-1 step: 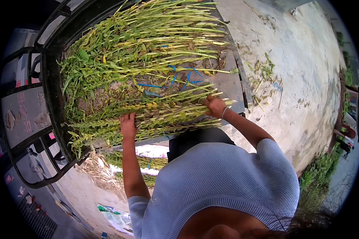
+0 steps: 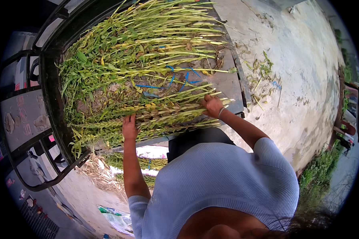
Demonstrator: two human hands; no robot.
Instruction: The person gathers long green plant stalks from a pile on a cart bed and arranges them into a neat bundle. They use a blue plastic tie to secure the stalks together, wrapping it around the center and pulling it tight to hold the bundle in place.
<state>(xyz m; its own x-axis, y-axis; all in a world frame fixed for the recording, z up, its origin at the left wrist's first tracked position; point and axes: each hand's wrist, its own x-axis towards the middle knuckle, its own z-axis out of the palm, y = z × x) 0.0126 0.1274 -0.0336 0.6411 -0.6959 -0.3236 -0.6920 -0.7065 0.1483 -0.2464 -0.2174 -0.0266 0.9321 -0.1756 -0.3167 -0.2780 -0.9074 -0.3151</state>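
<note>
Cut sesame-like stalks (image 2: 171,113), green and yellowish with pods along them, lie in a bundle across the near side of a flat cart bed (image 2: 233,88). My left hand (image 2: 129,127) is on the leafy middle of the bundle, its fingers bent over the stalks. Farther right, my right hand (image 2: 212,106), with a bracelet at the wrist, grips the bundle near the bare stem ends. The undersides of both hands are hidden. More stalks (image 2: 159,36) lie in a thick layer on the far side, their cut ends pointing right.
Blue strips (image 2: 183,81) lie among loose leaves in the middle of the bed. A dark metal frame (image 2: 52,91) closes its left end. Leaf scraps (image 2: 263,69) litter the concrete floor (image 2: 303,79) at right. Below the bed's near edge lie more stalks (image 2: 125,160) and dry husks (image 2: 93,169).
My left hand has shifted slightly right and my right hand slightly left, so they are a little closer together. Both stay on the bundle.
</note>
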